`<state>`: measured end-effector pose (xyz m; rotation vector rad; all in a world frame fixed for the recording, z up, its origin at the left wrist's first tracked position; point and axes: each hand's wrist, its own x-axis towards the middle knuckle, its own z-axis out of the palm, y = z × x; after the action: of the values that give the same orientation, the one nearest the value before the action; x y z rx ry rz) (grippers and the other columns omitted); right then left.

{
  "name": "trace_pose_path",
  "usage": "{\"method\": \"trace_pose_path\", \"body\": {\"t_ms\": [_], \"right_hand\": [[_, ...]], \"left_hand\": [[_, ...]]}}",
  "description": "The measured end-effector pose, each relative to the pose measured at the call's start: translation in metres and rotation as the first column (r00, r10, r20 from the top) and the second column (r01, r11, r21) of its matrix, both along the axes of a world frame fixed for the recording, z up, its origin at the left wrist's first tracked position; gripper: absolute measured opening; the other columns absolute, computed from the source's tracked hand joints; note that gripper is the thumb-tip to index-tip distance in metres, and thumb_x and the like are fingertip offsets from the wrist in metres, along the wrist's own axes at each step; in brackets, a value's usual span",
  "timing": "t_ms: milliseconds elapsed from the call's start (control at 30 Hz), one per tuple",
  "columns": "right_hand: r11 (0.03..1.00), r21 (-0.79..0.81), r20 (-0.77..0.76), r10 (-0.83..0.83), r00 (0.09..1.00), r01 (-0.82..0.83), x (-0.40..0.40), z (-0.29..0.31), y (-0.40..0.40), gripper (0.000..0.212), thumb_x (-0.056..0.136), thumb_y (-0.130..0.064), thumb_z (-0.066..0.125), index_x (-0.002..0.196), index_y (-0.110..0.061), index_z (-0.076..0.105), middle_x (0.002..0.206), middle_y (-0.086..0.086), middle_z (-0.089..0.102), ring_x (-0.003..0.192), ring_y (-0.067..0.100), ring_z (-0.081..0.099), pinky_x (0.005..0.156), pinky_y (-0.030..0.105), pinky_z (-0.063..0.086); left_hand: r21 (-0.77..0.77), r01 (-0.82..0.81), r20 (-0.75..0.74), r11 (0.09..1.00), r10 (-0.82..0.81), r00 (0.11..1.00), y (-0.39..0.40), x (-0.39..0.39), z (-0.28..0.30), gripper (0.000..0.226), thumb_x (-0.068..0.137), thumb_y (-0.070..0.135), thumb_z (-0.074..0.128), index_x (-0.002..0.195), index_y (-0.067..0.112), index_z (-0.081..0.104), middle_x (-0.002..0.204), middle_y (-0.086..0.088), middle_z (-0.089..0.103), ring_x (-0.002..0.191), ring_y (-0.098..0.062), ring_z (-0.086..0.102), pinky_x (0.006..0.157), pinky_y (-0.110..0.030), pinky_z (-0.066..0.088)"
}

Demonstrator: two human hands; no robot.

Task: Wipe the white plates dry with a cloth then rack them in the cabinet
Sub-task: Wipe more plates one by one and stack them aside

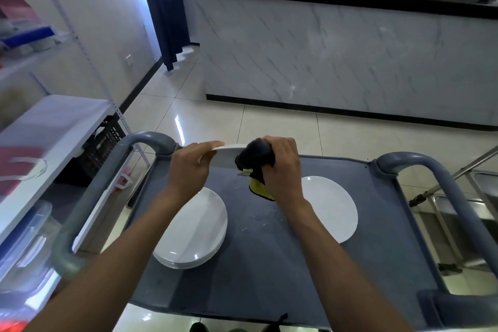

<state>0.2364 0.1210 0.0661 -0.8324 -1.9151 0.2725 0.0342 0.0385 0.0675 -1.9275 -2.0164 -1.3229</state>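
My left hand (192, 166) grips the left rim of a white plate (227, 155) held nearly edge-on above the grey cart (269, 264). My right hand (281, 167) grips a dark grey and yellow cloth (256, 167) wrapped over the plate's right rim. Below my left forearm, a stack of white plates (196, 234) sits on the cart top. A single white plate (334, 209) lies to the right of my right forearm.
The cart has raised grey handles on the left (89, 197) and right (442, 186). White shelving (48, 127) with bins stands at the left. A marble-look counter (350, 56) is ahead across tiled floor. Steel racks (463, 210) are at the right.
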Motion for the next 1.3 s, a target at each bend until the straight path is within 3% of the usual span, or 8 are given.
{"method": "trace_pose_path", "body": {"t_ms": [133,267,367,467,700,833,1000,1300], "right_hand": [[1.0,0.015,-0.018,-0.019,1.0,0.02,0.006,-0.007,0.003,0.03,0.078,0.011,0.067,0.104,-0.003,0.067,0.1,0.008,0.067,0.094,0.023,0.052,0.077,0.033,0.05],[0.999,0.035,-0.042,-0.025,0.999,0.027,0.012,-0.005,0.004,0.036,0.078,0.012,0.067,0.108,-0.008,0.063,0.101,0.008,0.066,0.096,0.023,0.052,0.079,0.033,0.051],[0.999,0.047,-0.031,-0.015,0.999,0.016,0.012,-0.004,0.003,0.023,0.085,0.001,0.061,0.107,-0.005,0.066,0.104,0.01,0.067,0.098,0.023,0.053,0.082,0.034,0.052],[0.998,0.056,-0.011,0.016,1.0,-0.015,0.012,-0.01,0.002,0.024,0.087,-0.002,0.063,0.11,-0.006,0.066,0.107,0.01,0.067,0.102,0.024,0.053,0.085,0.037,0.053],[0.997,0.021,0.139,0.065,0.988,-0.068,0.021,-0.017,0.0,0.04,0.078,0.01,0.061,0.114,-0.003,0.07,0.113,0.008,0.067,0.105,0.027,0.054,0.088,0.039,0.052],[0.982,-0.07,0.256,0.187,0.948,-0.175,0.032,-0.013,0.001,0.056,0.077,0.004,0.039,0.125,-0.005,0.067,0.124,0.006,0.066,0.113,0.026,0.053,0.097,0.037,0.049],[0.835,-0.534,0.151,0.247,0.957,-0.132,0.03,0.001,-0.005,0.057,0.084,0.008,0.049,0.127,-0.029,0.055,0.115,-0.002,0.061,0.104,0.018,0.055,0.087,0.029,0.047],[0.877,-0.475,-0.03,0.061,0.998,-0.068,-0.003,-0.006,-0.016,0.04,0.089,-0.016,0.07,0.127,-0.024,0.057,0.12,-0.007,0.065,0.102,0.008,0.056,0.089,0.023,0.047]], "left_hand": [[-0.124,-0.101,0.427,0.987,0.145,0.893,-0.005,0.013,-0.006,0.04,0.097,0.01,0.065,0.135,0.023,0.062,0.135,0.011,0.061,0.124,-0.005,0.056,0.104,-0.017,0.042],[-0.315,-0.241,0.872,0.918,0.38,0.308,-0.012,0.026,-0.009,0.019,0.102,0.022,0.057,0.117,0.015,0.067,0.114,-0.002,0.07,0.115,-0.028,0.065,0.088,-0.038,0.055],[-0.412,0.088,0.91,0.907,0.415,-0.019,-0.009,0.032,0.001,0.046,0.102,0.05,0.047,0.109,0.009,0.067,0.107,-0.011,0.075,0.1,-0.033,0.072,0.079,-0.041,0.054],[-0.38,0.273,0.902,0.884,0.42,-0.103,0.001,0.031,0.008,0.055,0.098,0.059,0.05,0.114,0.008,0.066,0.108,-0.011,0.076,0.101,-0.034,0.072,0.078,-0.041,0.054],[-0.216,0.187,0.879,0.958,0.274,-0.391,0.015,0.027,0.007,0.026,0.101,0.005,0.053,0.121,-0.011,0.056,0.118,-0.027,0.067,0.094,-0.035,0.072,0.069,-0.038,0.064],[-0.22,0.157,0.898,0.963,0.263,-0.354,0.015,0.019,0.005,0.033,0.1,-0.001,0.049,0.132,-0.01,0.051,0.125,-0.023,0.064,0.102,-0.032,0.068,0.064,-0.036,0.063],[-0.216,0.115,0.944,0.97,0.237,-0.229,0.016,0.014,0.005,0.035,0.098,-0.006,0.05,0.133,-0.004,0.052,0.125,-0.017,0.065,0.104,-0.03,0.067,0.064,-0.038,0.062],[-0.185,0.166,0.981,0.969,0.172,0.087,0.012,0.02,0.008,0.041,0.095,-0.006,0.054,0.135,0.002,0.053,0.124,-0.022,0.066,0.101,-0.036,0.066,0.064,-0.042,0.059]]}}
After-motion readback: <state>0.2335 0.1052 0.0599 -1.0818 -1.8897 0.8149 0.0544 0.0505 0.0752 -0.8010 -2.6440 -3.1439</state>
